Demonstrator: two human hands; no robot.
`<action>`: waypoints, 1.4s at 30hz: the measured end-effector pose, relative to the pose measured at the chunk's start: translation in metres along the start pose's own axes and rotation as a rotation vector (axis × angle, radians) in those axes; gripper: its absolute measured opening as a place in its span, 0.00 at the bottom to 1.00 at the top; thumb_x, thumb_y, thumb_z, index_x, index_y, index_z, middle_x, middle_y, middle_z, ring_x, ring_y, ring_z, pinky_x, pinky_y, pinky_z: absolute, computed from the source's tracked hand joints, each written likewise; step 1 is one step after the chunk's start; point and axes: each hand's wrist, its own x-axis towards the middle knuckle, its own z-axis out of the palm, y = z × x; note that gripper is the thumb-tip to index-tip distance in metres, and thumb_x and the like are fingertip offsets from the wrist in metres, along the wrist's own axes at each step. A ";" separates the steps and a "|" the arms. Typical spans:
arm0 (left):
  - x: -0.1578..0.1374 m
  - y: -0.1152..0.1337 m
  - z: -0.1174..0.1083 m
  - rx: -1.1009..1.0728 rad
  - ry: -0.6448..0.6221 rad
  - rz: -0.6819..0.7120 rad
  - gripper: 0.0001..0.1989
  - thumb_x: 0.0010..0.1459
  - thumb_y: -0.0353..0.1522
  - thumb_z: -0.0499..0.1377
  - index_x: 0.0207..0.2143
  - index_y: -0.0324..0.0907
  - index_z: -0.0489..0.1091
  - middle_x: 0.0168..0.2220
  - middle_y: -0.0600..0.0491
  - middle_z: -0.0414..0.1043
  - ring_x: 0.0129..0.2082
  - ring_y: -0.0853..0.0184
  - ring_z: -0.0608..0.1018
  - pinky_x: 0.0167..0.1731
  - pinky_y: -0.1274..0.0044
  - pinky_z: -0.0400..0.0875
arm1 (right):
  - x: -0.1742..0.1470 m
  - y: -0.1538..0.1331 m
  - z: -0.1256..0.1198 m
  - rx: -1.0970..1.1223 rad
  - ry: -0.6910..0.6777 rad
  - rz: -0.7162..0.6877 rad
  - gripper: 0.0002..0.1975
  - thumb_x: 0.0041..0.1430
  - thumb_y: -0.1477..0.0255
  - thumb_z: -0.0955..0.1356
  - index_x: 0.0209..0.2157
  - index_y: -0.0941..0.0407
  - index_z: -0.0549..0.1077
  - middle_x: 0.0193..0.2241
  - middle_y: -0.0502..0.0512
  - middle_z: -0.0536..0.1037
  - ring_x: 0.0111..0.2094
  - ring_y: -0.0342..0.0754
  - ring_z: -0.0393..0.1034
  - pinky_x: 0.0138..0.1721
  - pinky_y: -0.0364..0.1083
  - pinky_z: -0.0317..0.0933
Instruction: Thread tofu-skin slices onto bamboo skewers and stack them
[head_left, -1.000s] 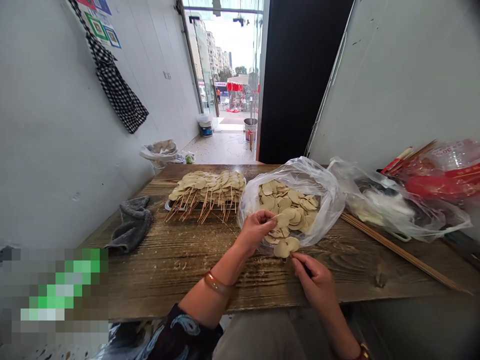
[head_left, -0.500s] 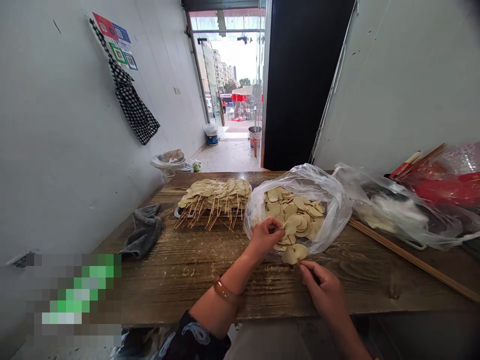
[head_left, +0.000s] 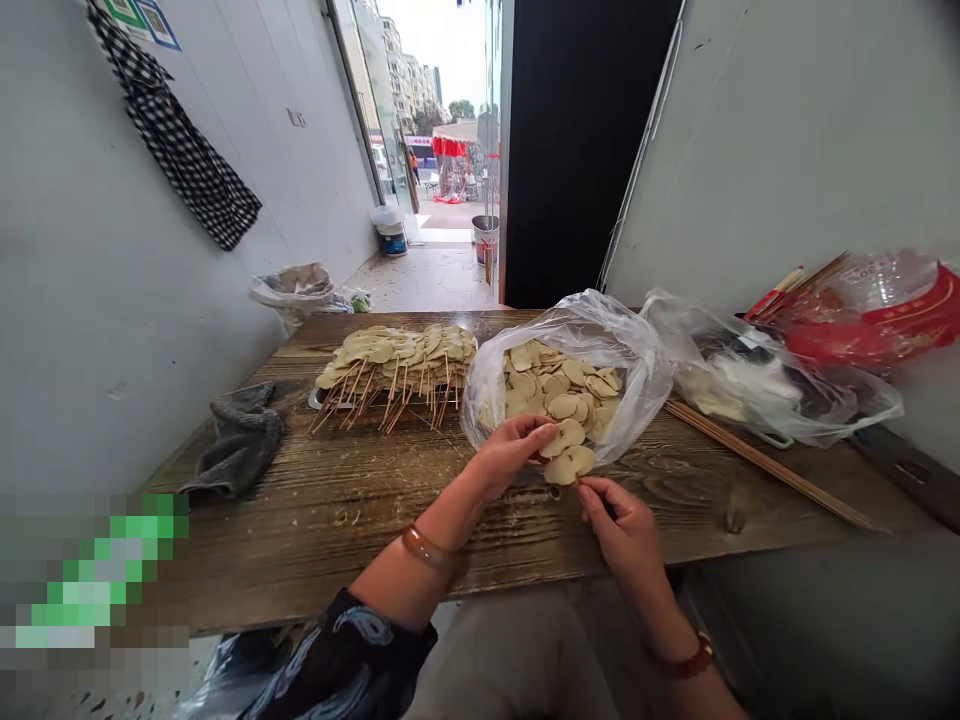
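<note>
My left hand (head_left: 511, 449) pinches a pale round slice (head_left: 553, 443) at the mouth of a clear plastic bag (head_left: 634, 345) full of such slices. My right hand (head_left: 621, 525) grips the lower end of a thin wooden skewer carrying two slices (head_left: 570, 465) just in front of the bag. The skewer's stick is mostly hidden by my fingers. Both hands work over the front of a rough wooden table (head_left: 360, 500).
A metal tray (head_left: 318, 402) of finished skewers sits at back left. A grey rag (head_left: 238, 445) lies at the left edge. Loose bamboo skewers (head_left: 765, 465) and plastic bags (head_left: 757, 385) crowd the right. An open doorway lies beyond.
The camera tilted, shifting the scene up and left. My left hand has drawn a slice out to the bag's mouth, close to the skewer in my right hand.
</note>
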 end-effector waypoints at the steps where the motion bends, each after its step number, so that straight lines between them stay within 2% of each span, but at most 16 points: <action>1: 0.000 -0.001 0.000 -0.015 -0.028 -0.014 0.22 0.43 0.43 0.66 0.34 0.36 0.71 0.26 0.55 0.68 0.24 0.76 0.67 0.25 0.82 0.60 | 0.000 0.000 0.000 0.003 -0.005 0.002 0.15 0.59 0.63 0.64 0.36 0.59 0.76 0.20 0.50 0.72 0.23 0.43 0.65 0.26 0.41 0.59; 6: 0.001 -0.006 0.000 -0.053 -0.127 -0.017 0.21 0.40 0.41 0.68 0.33 0.35 0.73 0.28 0.53 0.71 0.25 0.74 0.69 0.27 0.82 0.62 | 0.000 -0.001 0.000 0.025 -0.032 -0.003 0.15 0.59 0.63 0.64 0.36 0.59 0.77 0.21 0.50 0.72 0.23 0.43 0.65 0.27 0.41 0.59; 11: 0.002 -0.005 -0.001 -0.041 -0.105 -0.019 0.23 0.38 0.40 0.69 0.36 0.36 0.74 0.30 0.51 0.74 0.27 0.72 0.72 0.28 0.81 0.64 | 0.001 0.002 -0.001 0.052 -0.042 0.002 0.16 0.59 0.63 0.64 0.36 0.59 0.77 0.20 0.49 0.71 0.23 0.43 0.64 0.26 0.41 0.59; 15: 0.001 -0.005 0.002 -0.118 -0.101 -0.062 0.24 0.39 0.40 0.69 0.39 0.37 0.74 0.33 0.51 0.74 0.28 0.72 0.73 0.29 0.81 0.65 | 0.001 0.003 -0.001 0.039 -0.049 -0.006 0.16 0.60 0.62 0.63 0.35 0.59 0.77 0.18 0.48 0.69 0.22 0.43 0.64 0.26 0.41 0.58; 19: 0.000 -0.007 0.004 -0.173 -0.124 -0.084 0.23 0.39 0.42 0.69 0.35 0.36 0.74 0.29 0.50 0.73 0.26 0.72 0.72 0.28 0.81 0.66 | 0.001 0.003 0.000 0.018 -0.051 -0.031 0.16 0.60 0.63 0.63 0.35 0.59 0.77 0.18 0.49 0.70 0.22 0.43 0.64 0.26 0.41 0.58; 22: 0.002 -0.005 0.002 -0.168 -0.074 -0.058 0.22 0.39 0.42 0.68 0.32 0.36 0.73 0.26 0.52 0.72 0.23 0.74 0.71 0.25 0.82 0.65 | 0.002 0.000 0.001 0.008 -0.051 -0.033 0.15 0.59 0.63 0.64 0.35 0.58 0.77 0.20 0.50 0.73 0.23 0.43 0.66 0.26 0.41 0.60; 26: 0.003 -0.001 -0.006 -0.186 -0.001 0.012 0.21 0.40 0.42 0.68 0.33 0.37 0.73 0.27 0.53 0.71 0.24 0.74 0.71 0.25 0.82 0.65 | 0.002 -0.003 0.002 -0.017 -0.044 -0.051 0.14 0.58 0.64 0.64 0.36 0.57 0.78 0.23 0.52 0.77 0.24 0.45 0.69 0.28 0.42 0.64; 31: 0.002 -0.001 -0.005 -0.171 -0.042 0.008 0.22 0.41 0.43 0.67 0.34 0.37 0.74 0.28 0.51 0.72 0.26 0.72 0.72 0.27 0.81 0.66 | 0.001 0.001 0.002 -0.047 -0.034 -0.085 0.15 0.59 0.64 0.63 0.39 0.56 0.78 0.30 0.56 0.80 0.27 0.47 0.72 0.30 0.44 0.66; 34: 0.001 -0.005 -0.001 -0.152 -0.061 -0.011 0.21 0.40 0.43 0.68 0.33 0.37 0.73 0.26 0.52 0.72 0.23 0.73 0.70 0.24 0.82 0.64 | 0.000 0.003 0.002 -0.048 -0.022 -0.085 0.15 0.59 0.64 0.63 0.38 0.56 0.78 0.33 0.57 0.80 0.30 0.48 0.73 0.33 0.46 0.67; 38: -0.001 -0.011 0.006 -0.139 -0.096 -0.044 0.22 0.40 0.44 0.68 0.31 0.36 0.72 0.24 0.53 0.70 0.21 0.75 0.68 0.22 0.82 0.61 | 0.000 0.004 0.002 -0.051 0.031 -0.064 0.14 0.57 0.64 0.64 0.36 0.56 0.78 0.31 0.56 0.80 0.31 0.49 0.73 0.34 0.46 0.67; 42: -0.003 -0.014 0.011 -0.101 -0.130 -0.060 0.23 0.40 0.45 0.67 0.31 0.36 0.72 0.24 0.54 0.69 0.20 0.76 0.66 0.20 0.83 0.59 | -0.001 0.004 0.002 -0.046 0.055 -0.034 0.14 0.57 0.63 0.64 0.33 0.57 0.78 0.25 0.54 0.78 0.27 0.48 0.72 0.31 0.45 0.66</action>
